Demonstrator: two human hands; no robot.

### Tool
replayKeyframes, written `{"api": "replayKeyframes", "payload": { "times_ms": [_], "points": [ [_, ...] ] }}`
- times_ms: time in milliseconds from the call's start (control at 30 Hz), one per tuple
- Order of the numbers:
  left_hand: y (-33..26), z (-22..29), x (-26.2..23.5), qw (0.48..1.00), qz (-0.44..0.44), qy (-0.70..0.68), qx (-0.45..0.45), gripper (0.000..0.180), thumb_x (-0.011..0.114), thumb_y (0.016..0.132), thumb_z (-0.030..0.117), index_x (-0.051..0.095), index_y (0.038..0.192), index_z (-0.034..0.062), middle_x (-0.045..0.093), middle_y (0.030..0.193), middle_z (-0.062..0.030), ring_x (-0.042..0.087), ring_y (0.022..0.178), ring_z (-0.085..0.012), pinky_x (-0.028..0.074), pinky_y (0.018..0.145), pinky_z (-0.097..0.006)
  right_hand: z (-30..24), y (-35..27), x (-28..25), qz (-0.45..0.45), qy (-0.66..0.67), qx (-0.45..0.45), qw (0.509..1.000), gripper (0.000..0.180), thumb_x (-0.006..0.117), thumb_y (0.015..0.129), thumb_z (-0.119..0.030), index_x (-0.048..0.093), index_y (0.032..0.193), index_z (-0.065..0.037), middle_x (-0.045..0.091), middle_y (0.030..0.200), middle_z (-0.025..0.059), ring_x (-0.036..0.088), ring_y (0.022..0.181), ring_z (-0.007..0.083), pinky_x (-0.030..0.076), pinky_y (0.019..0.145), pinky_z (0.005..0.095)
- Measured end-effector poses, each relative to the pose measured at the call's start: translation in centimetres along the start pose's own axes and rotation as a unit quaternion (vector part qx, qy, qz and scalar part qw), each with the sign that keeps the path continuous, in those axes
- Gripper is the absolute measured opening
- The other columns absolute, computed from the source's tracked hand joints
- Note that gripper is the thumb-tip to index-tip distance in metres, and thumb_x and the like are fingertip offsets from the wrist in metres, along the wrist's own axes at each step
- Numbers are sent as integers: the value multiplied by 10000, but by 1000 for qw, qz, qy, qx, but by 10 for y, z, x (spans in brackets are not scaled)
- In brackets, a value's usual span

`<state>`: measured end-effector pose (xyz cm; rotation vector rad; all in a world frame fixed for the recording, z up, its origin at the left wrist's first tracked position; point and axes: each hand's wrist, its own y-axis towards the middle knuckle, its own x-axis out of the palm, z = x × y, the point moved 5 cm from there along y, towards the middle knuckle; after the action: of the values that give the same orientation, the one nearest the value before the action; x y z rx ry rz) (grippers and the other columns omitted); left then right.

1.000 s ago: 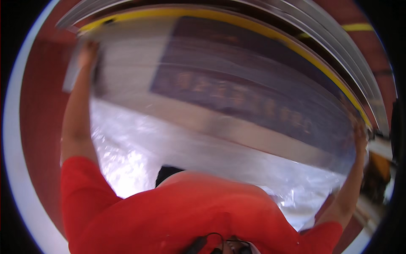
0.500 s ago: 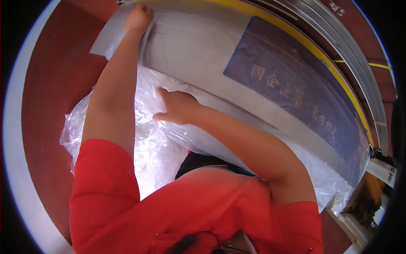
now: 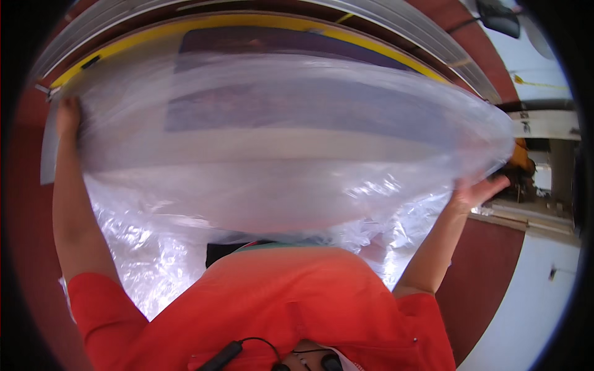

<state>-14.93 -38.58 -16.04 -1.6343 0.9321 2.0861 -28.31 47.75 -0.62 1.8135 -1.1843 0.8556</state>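
Observation:
A wide sheet of clear plastic film (image 3: 278, 191) stretches across in front of me, blurred by motion. It lies over a grey flat panel (image 3: 46, 157) bearing a dark blue-purple rectangle (image 3: 260, 40), which shows through the film. At the panel's left end, my left hand (image 3: 70, 117) is closed with the film bunched against it. My right hand (image 3: 477, 190) is at the film's right end, thumb stretched out and apart. Its other fingers reach up behind the film and show only as a pinkish blur.
Yellow edging (image 3: 247, 20) runs along the panel's far side, with silver metal rails (image 3: 396, 18) beyond it. More crumpled clear film (image 3: 148, 260) hangs near my body. On the right stands a pale bench-like structure (image 3: 544, 123) with dark and orange items beneath. The floor (image 3: 489, 272) is dark red.
My right hand has swung from the middle out to the film's right end. The film now spreads over most of the panel. My view has turned, and my left hand stays at the left end.

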Motion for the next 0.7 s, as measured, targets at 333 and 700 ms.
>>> {"api": "replayKeyframes", "payload": {
  "times_ms": [333,700],
  "points": [
    [28,-34,26,998,8,-43,38,358,403,814,336,488,947,15,526,931,-229,501,882,-372,396,726,-415,-84,-48,-100,334,-799,140,480,292,585,743,-295,513,593,-54,387,418,-19,362,353,50,275,342,204],
    [22,-53,25,995,30,-28,89,317,421,820,305,501,895,8,538,866,-200,514,813,-338,392,706,-390,46,79,-44,-71,-963,-51,257,508,522,721,-425,452,1106,-100,422,1160,133,374,1096,283,306,888,398]
  ]
}}
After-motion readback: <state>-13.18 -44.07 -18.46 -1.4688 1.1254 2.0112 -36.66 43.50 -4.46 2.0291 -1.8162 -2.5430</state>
